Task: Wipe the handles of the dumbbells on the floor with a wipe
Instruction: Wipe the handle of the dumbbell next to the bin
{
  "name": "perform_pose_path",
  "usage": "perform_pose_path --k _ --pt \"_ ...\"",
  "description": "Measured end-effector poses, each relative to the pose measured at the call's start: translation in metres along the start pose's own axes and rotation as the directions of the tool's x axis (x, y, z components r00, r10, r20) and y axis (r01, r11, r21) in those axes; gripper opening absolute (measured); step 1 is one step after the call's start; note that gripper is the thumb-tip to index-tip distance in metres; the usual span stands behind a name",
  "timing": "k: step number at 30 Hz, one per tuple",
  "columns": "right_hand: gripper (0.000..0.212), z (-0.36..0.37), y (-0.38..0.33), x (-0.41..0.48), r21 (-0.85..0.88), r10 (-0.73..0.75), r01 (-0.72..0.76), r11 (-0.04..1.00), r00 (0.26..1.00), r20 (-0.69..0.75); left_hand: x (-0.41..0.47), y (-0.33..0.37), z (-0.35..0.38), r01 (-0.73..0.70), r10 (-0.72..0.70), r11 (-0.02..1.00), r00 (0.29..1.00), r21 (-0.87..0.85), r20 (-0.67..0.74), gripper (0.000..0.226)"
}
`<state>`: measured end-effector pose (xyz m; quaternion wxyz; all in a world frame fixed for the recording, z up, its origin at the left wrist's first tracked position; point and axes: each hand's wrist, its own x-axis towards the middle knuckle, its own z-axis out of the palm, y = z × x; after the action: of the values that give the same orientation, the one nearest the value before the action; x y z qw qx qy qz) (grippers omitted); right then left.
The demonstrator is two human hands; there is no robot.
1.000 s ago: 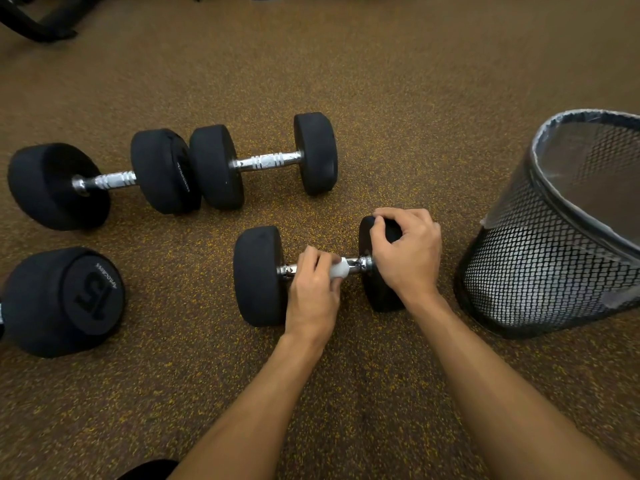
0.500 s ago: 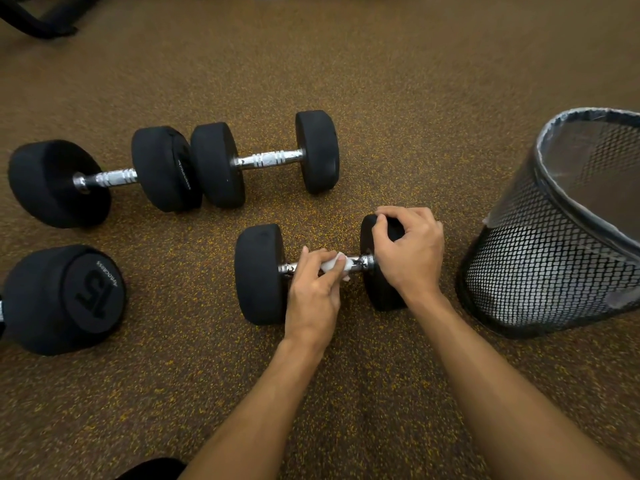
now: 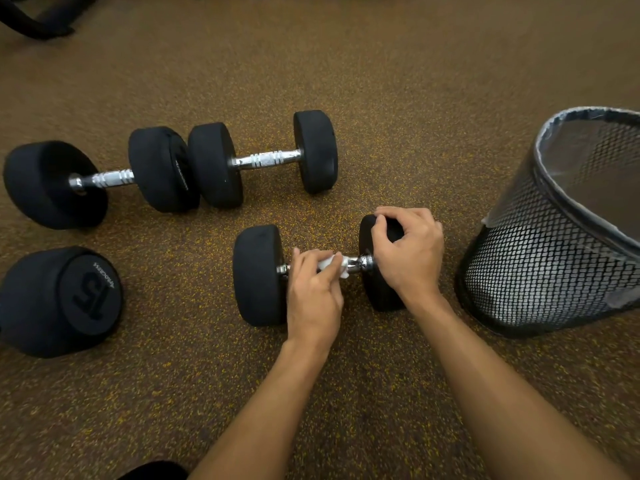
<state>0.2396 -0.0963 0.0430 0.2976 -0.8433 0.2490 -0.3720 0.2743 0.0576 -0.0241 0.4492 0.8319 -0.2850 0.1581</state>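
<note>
From the head view we look down at the nearest dumbbell (image 3: 258, 275), which lies on the floor (image 3: 381, 98) with its long axis running left to right across the view and its two black heads standing on their rims. Its chrome handle (image 3: 356, 264) shows only in a short stretch next to the right head. The left hand (image 3: 313, 299) covers the rest, and its grip is clamped on a white wipe (image 3: 334, 264) that it presses onto the bar. The right hand (image 3: 408, 251) sits on top of the right head, with its grip curled over the upper rim.

Farther from us, a middle dumbbell (image 3: 265, 159) and a far-left dumbbell (image 3: 104, 178) lie end to end in a row. Their axes also run left to right, their bare handles face up, and their inner heads touch or nearly touch. At the left edge a fourth dumbbell marked 15 (image 3: 69, 299) turns its end face towards us, and the frame cuts off the rest of it.

The floor is brown rubber flecked with yellow and reaches across the whole view. A dark equipment frame (image 3: 34, 22) crosses the top left corner.

A black mesh wastebasket (image 3: 540, 265) with a clear liner stands just beside the right head and close to the right wrist, so it hems in that side. A strip of bare floor separates the nearest dumbbell from the row beyond it. There is also bare floor between its left head and the dumbbell marked 15, and more on our side, under both forearms.
</note>
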Motion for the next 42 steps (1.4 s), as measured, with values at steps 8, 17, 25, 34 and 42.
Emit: perform_pose_path --k 8,17,25,34,42 --pt "0.017 -0.001 0.0 -0.002 -0.002 -0.012 0.012 1.0 1.0 -0.008 -0.005 -0.001 -0.01 0.012 -0.013 0.999 1.0 0.048 0.023 0.021" --pt "0.02 -0.001 0.0 -0.001 -0.009 -0.011 0.011 1.0 1.0 -0.005 0.005 0.014 -0.016 -0.009 -0.035 0.968 0.985 0.253 0.169 0.028" --pt "0.02 0.0 0.001 -0.001 -0.021 -0.009 0.009 1.0 1.0 0.007 0.066 0.034 -0.031 0.231 -0.393 0.903 0.787 0.364 0.475 0.032" --pt "0.019 -0.001 0.0 -0.002 -0.016 -0.011 0.011 1.0 1.0 0.003 0.079 0.034 -0.039 0.278 -0.403 0.914 0.692 0.294 0.599 0.026" --pt "0.019 -0.002 0.0 -0.002 -0.026 -0.009 0.009 1.0 1.0 0.005 0.087 0.028 -0.041 0.268 -0.424 0.902 0.701 0.339 0.573 0.024"
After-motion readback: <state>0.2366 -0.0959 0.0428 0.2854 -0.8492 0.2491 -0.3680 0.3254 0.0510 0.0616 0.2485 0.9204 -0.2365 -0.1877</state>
